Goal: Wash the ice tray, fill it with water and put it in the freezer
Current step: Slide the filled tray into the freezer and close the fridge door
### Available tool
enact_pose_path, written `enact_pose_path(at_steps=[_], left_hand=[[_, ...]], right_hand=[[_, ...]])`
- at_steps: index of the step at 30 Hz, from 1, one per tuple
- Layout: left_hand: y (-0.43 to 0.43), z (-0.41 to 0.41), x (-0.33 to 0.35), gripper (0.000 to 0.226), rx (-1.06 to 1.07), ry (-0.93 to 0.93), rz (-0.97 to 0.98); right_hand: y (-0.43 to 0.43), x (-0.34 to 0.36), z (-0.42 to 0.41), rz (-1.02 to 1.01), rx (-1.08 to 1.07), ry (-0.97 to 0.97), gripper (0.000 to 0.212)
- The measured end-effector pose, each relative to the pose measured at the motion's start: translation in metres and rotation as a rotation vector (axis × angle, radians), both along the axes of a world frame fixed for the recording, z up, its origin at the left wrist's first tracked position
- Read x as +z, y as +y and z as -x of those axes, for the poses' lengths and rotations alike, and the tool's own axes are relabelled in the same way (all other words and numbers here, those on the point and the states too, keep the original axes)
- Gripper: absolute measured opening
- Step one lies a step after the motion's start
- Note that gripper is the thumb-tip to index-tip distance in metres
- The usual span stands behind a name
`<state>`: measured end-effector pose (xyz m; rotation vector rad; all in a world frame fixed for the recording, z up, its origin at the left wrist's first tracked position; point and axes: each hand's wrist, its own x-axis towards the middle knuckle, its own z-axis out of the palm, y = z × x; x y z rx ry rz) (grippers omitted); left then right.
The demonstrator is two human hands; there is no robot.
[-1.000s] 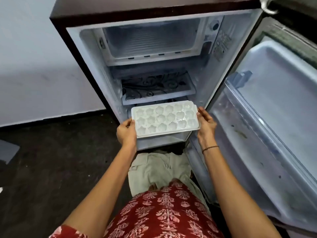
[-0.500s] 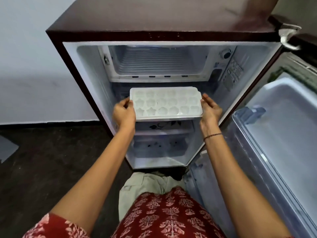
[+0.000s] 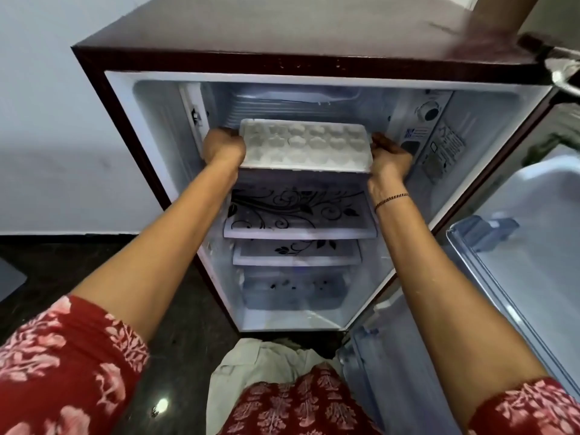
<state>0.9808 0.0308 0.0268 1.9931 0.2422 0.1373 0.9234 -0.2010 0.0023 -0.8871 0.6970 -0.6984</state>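
Note:
A white ice tray (image 3: pixel 306 144) with flower-shaped cells is held level at the mouth of the freezer compartment (image 3: pixel 295 102), its far edge just inside the opening. My left hand (image 3: pixel 222 147) grips the tray's left end. My right hand (image 3: pixel 390 153) grips its right end, with a thin bracelet on that wrist. The freezer compartment sits at the top of a small maroon fridge (image 3: pixel 251 58), and its ribbed inside shows behind the tray. Water in the cells cannot be made out.
The fridge door (image 3: pixel 527 277) stands open to the right, with door racks. Below the tray are two glass shelves with black floral print (image 3: pixel 298 211) and a crisper drawer (image 3: pixel 295 290). A thermostat dial (image 3: pixel 430 111) is on the right inner wall. Dark floor lies to the left.
Both hands have lifted the tray from below the shelves up to the freezer opening and pushed it forward. The view has moved closer to the fridge.

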Motion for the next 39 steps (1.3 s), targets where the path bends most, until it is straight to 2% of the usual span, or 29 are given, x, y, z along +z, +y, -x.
enact_pose_path(at_steps=[4,8,11,13,16,19,21,22,26,29,32,35,39], left_hand=[[-0.004,-0.018,0.005,0.032,-0.010,0.014,-0.068],[-0.007,-0.027,0.009,0.025,-0.018,0.003,-0.139],[-0.012,-0.035,0.009,0.027,-0.011,-0.030,-0.209],[-0.014,-0.041,0.008,0.028,-0.007,-0.059,-0.252],[-0.018,-0.048,0.004,0.030,-0.022,-0.089,-0.305],[-0.020,-0.054,-0.001,0.033,-0.047,-0.106,-0.340],[-0.021,-0.059,-0.006,0.035,-0.046,-0.114,-0.355],[-0.022,-0.061,-0.009,0.034,-0.041,-0.121,-0.366],[-0.023,-0.067,-0.016,0.031,-0.015,-0.144,-0.409],[-0.027,-0.061,-0.024,0.038,-0.052,-0.239,-0.526],[-0.038,-0.051,-0.036,0.060,-0.236,-0.291,-0.678],[-0.043,-0.054,-0.045,0.066,-0.300,-0.284,-0.867],[-0.043,-0.067,-0.048,0.067,-0.313,-0.269,-0.887]], right_hand=[[0.001,0.010,-0.005,-0.081,-0.004,-0.111,0.045],[0.002,0.017,-0.018,-0.241,0.015,-0.254,0.055],[0.001,0.016,-0.030,-0.164,0.003,-0.260,0.053],[0.000,0.016,-0.041,-0.042,-0.031,-0.194,0.045],[-0.002,0.009,-0.054,0.137,-0.092,0.010,0.033],[-0.015,-0.006,-0.064,0.374,0.123,0.147,0.036],[-0.016,-0.009,-0.067,0.512,0.167,0.295,0.029],[-0.013,-0.009,-0.065,0.540,0.157,0.307,0.024],[-0.009,-0.009,-0.064,0.775,0.089,0.436,0.030],[-0.008,-0.013,-0.064,1.185,0.130,0.578,0.037],[0.001,-0.017,-0.066,1.507,0.260,0.705,0.056],[0.003,-0.021,-0.070,1.622,0.350,0.773,0.063],[-0.001,-0.023,-0.079,1.667,0.388,0.781,0.065]])
